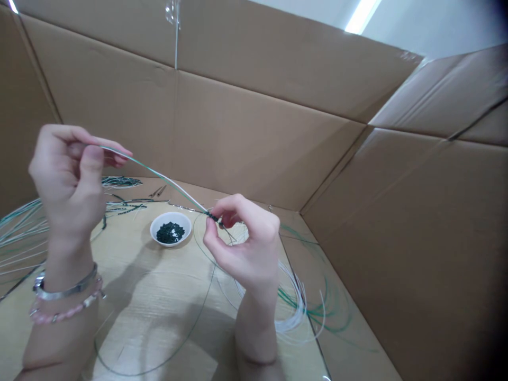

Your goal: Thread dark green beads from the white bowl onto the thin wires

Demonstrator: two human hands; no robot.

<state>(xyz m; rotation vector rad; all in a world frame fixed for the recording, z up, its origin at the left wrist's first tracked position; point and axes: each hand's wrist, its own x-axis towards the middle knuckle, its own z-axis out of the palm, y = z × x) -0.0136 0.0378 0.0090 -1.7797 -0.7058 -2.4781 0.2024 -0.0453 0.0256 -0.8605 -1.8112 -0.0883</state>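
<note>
L hand (71,180) pinches green/white strands (174,185), running down to R hand; bowl (170,217) w/ dk beads (170,233) below, btwn hands, on pale tabletop (166,296); R hand (250,238) grips strands' beaded end (212,216); blurry coils (296,317), poss. same stuff, R of it; cardboard walls (246,137) behind.

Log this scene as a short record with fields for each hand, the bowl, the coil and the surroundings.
Left hand: pinching green and white strands
Right hand: pinching the strands' dark section, lower in view than the left
Left wrist: metal band, pink bracelet
Bowl: white, on the table, holding small dark bits
Coil: whitish, beyond the right wrist
Walls: brown cardboard
</note>
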